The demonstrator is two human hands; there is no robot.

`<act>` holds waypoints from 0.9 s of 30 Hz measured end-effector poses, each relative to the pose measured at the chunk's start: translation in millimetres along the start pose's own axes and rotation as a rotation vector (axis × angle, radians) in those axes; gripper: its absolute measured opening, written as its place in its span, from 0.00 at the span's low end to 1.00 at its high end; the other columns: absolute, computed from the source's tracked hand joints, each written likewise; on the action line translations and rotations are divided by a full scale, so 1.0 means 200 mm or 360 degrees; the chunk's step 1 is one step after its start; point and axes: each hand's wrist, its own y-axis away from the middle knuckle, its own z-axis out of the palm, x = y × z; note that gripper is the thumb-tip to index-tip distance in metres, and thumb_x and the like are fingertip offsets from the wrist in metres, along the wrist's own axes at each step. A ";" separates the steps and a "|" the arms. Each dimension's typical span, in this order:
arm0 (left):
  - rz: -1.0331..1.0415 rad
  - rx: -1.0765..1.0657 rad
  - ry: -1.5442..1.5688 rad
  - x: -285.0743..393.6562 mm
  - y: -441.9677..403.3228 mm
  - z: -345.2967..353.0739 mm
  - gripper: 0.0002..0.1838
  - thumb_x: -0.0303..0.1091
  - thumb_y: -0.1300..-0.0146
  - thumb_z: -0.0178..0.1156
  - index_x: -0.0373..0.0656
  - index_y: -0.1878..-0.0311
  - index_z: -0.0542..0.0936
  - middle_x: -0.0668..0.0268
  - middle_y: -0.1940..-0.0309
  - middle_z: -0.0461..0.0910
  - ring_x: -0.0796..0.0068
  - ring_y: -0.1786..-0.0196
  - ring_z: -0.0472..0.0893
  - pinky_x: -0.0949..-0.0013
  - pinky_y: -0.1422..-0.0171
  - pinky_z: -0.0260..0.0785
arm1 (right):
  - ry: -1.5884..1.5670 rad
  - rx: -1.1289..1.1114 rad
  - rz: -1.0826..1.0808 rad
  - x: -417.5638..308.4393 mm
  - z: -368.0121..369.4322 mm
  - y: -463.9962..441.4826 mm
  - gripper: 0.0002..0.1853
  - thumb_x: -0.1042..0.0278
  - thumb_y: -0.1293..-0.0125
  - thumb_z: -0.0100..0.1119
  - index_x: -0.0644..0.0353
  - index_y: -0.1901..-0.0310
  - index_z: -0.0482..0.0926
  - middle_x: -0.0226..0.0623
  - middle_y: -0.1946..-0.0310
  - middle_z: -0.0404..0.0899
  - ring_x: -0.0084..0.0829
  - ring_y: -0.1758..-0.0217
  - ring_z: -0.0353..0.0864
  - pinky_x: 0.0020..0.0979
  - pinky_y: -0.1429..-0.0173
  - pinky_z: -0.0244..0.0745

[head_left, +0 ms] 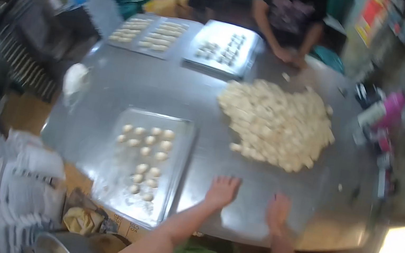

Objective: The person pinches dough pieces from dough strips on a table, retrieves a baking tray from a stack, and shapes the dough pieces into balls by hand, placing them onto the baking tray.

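Note:
My left hand is palm down on the metal table, its short-looking fingers curled; whatever is beneath it is hidden. To its right, my right hand is blurred, also low over the table with fingers curled and its underside out of sight. Beyond both hands lies a large heap of pale dough pieces. Left of my left hand, a metal tray holds several round dough balls.
At the table's far side stand a tray with small dark-topped pieces and trays of pale rolls. A person works there with both hands low. White powder lies at the left edge; bottles stand at the right.

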 end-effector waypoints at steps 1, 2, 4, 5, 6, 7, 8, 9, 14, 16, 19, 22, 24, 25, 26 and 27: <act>0.0006 0.0159 -0.0033 0.02 -0.11 0.07 0.17 0.34 0.31 0.50 0.45 0.42 0.77 0.57 0.52 0.80 0.54 0.48 0.78 0.51 0.44 0.66 | -0.0266 0.0078 -0.0009 -0.03 0.00 -0.14 0.10 0.65 0.31 0.57 0.63 0.59 0.81 0.55 0.63 0.82 0.58 0.55 0.80 0.53 0.51 0.73; 0.0070 0.0085 0.0008 0.07 -0.18 0.10 0.17 0.34 0.31 0.50 0.45 0.42 0.77 0.57 0.52 0.80 0.54 0.48 0.78 0.51 0.44 0.66 | -0.0464 0.0316 -0.0154 -0.05 0.05 -0.26 0.10 0.65 0.31 0.56 0.63 0.57 0.80 0.55 0.63 0.82 0.57 0.54 0.80 0.54 0.51 0.73; 0.0010 -0.0061 0.0090 0.17 -0.24 0.07 0.15 0.35 0.32 0.53 0.45 0.44 0.78 0.57 0.53 0.81 0.56 0.48 0.79 0.52 0.46 0.67 | -0.0502 0.0156 -0.0147 -0.11 0.18 -0.30 0.10 0.66 0.29 0.53 0.61 0.55 0.80 0.54 0.62 0.82 0.55 0.54 0.81 0.54 0.51 0.73; 0.0065 -0.0132 0.0072 0.21 -0.17 0.03 0.15 0.35 0.33 0.55 0.45 0.45 0.78 0.58 0.53 0.81 0.57 0.49 0.79 0.53 0.46 0.67 | -0.0347 -0.0153 -0.0041 -0.15 0.19 -0.27 0.10 0.66 0.28 0.52 0.60 0.55 0.80 0.53 0.61 0.82 0.54 0.55 0.81 0.53 0.51 0.74; 0.0115 -0.0179 0.0050 0.23 -0.09 0.01 0.15 0.34 0.34 0.56 0.45 0.45 0.79 0.58 0.53 0.81 0.58 0.49 0.78 0.54 0.47 0.68 | -0.0257 -0.0151 -0.0255 -0.13 0.19 -0.16 0.10 0.65 0.28 0.51 0.59 0.55 0.80 0.51 0.60 0.82 0.53 0.56 0.80 0.52 0.52 0.74; 0.0232 -0.0058 0.0097 0.20 0.03 0.03 0.15 0.33 0.34 0.57 0.45 0.45 0.79 0.58 0.54 0.81 0.57 0.50 0.78 0.54 0.48 0.68 | -0.0163 -0.0145 -0.0477 -0.11 0.17 -0.06 0.10 0.65 0.27 0.50 0.58 0.55 0.80 0.50 0.60 0.82 0.52 0.57 0.80 0.51 0.53 0.74; 0.0338 0.0051 0.0149 0.13 0.15 0.03 0.16 0.32 0.35 0.57 0.45 0.45 0.80 0.58 0.54 0.81 0.56 0.51 0.78 0.54 0.49 0.68 | -0.0166 -0.0158 -0.0446 -0.05 0.14 -0.06 0.10 0.65 0.27 0.50 0.58 0.55 0.80 0.50 0.60 0.82 0.52 0.57 0.80 0.51 0.53 0.74; 0.0205 -0.0395 0.0112 0.08 0.18 -0.06 0.17 0.32 0.36 0.57 0.44 0.44 0.79 0.58 0.54 0.81 0.55 0.51 0.78 0.54 0.48 0.68 | -0.0164 -0.0185 -0.0609 0.03 0.11 -0.04 0.10 0.65 0.27 0.50 0.58 0.54 0.80 0.49 0.59 0.82 0.52 0.57 0.80 0.51 0.52 0.74; 0.0174 0.0004 -0.0070 -0.06 -0.17 -0.08 0.16 0.31 0.38 0.58 0.42 0.47 0.78 0.57 0.53 0.79 0.52 0.50 0.76 0.52 0.44 0.65 | -0.0329 -0.0067 -0.0731 -0.04 0.10 -0.39 0.12 0.62 0.26 0.51 0.59 0.51 0.79 0.47 0.57 0.83 0.50 0.56 0.79 0.51 0.48 0.73; 0.0078 0.0081 0.0000 0.02 -0.30 0.01 0.15 0.30 0.39 0.58 0.42 0.48 0.78 0.57 0.53 0.79 0.52 0.51 0.76 0.52 0.44 0.65 | -0.0412 -0.0096 -0.0644 -0.17 0.18 -0.36 0.12 0.62 0.25 0.50 0.59 0.51 0.79 0.47 0.58 0.83 0.50 0.56 0.79 0.50 0.48 0.72; -0.0033 -0.0148 0.0161 0.08 -0.21 0.04 0.13 0.31 0.39 0.61 0.44 0.51 0.78 0.55 0.53 0.78 0.51 0.50 0.76 0.49 0.50 0.66 | -0.0552 -0.0110 -0.0470 -0.25 0.22 -0.27 0.12 0.61 0.25 0.50 0.59 0.51 0.79 0.47 0.59 0.82 0.49 0.55 0.79 0.49 0.47 0.72; 0.0284 -0.0048 0.0197 0.02 0.11 -0.04 0.10 0.30 0.39 0.60 0.44 0.53 0.78 0.57 0.54 0.79 0.51 0.52 0.77 0.48 0.51 0.66 | -0.0656 0.0067 -0.0889 -0.05 0.20 -0.04 0.10 0.63 0.25 0.49 0.58 0.54 0.79 0.47 0.62 0.81 0.49 0.55 0.79 0.49 0.48 0.71; 0.0219 0.0059 0.0032 -0.13 0.06 -0.08 0.11 0.30 0.39 0.59 0.43 0.53 0.78 0.57 0.53 0.78 0.51 0.52 0.77 0.47 0.50 0.66 | -0.0295 -0.0300 -0.0925 0.09 0.21 -0.16 0.09 0.65 0.26 0.48 0.57 0.57 0.78 0.47 0.65 0.81 0.51 0.56 0.78 0.51 0.49 0.68; 0.0178 0.0103 -0.0049 -0.19 0.05 -0.10 0.11 0.29 0.40 0.59 0.43 0.53 0.78 0.57 0.53 0.78 0.52 0.53 0.77 0.47 0.49 0.65 | -0.0290 -0.0079 -0.0873 0.02 0.20 -0.22 0.08 0.65 0.27 0.49 0.57 0.58 0.78 0.47 0.66 0.81 0.51 0.57 0.79 0.51 0.52 0.68; 0.0164 0.0173 -0.0020 -0.20 -0.06 -0.07 0.10 0.31 0.39 0.59 0.43 0.54 0.79 0.57 0.54 0.78 0.52 0.53 0.77 0.47 0.50 0.65 | -0.0281 0.0147 -0.0830 -0.07 0.18 -0.31 0.07 0.66 0.28 0.51 0.57 0.60 0.78 0.47 0.67 0.81 0.52 0.59 0.79 0.51 0.54 0.67; 0.0137 0.0247 0.0005 -0.18 -0.22 -0.05 0.09 0.32 0.39 0.60 0.44 0.56 0.79 0.57 0.55 0.79 0.53 0.52 0.78 0.48 0.50 0.65 | -0.0272 0.0144 -0.0694 -0.15 0.21 -0.43 0.06 0.67 0.29 0.53 0.58 0.60 0.77 0.47 0.68 0.80 0.52 0.59 0.78 0.51 0.55 0.68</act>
